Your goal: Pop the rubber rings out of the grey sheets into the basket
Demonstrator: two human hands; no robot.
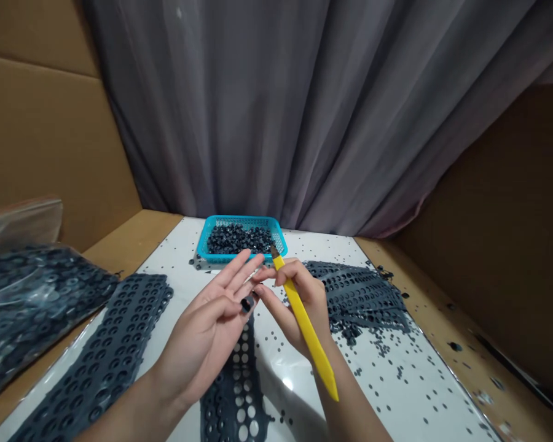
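Note:
My left hand (207, 331) is turned palm up with its fingers stretched out. Its thumb presses a small round black rubber piece (247, 303) against the fingers. A long yellow-handled tool (306, 325) with a dark narrow tip lies across my right hand (304, 301), held slanting by the fingers. The right thumb and fingertips meet the left fingers close to the rubber piece; whether they pinch something too is hidden. Below the hands lies a black rubber sheet (230, 405), part of it punched through with round holes.
A blue basket (282, 245) of black pieces stands at the back. Moulded sheets (115, 344) lie at left beside a clear bag (37, 307) of rubber parts. Holed sheets (364, 294) are piled at right, with black discs scattered around. Cardboard walls (41, 123) flank the white surface.

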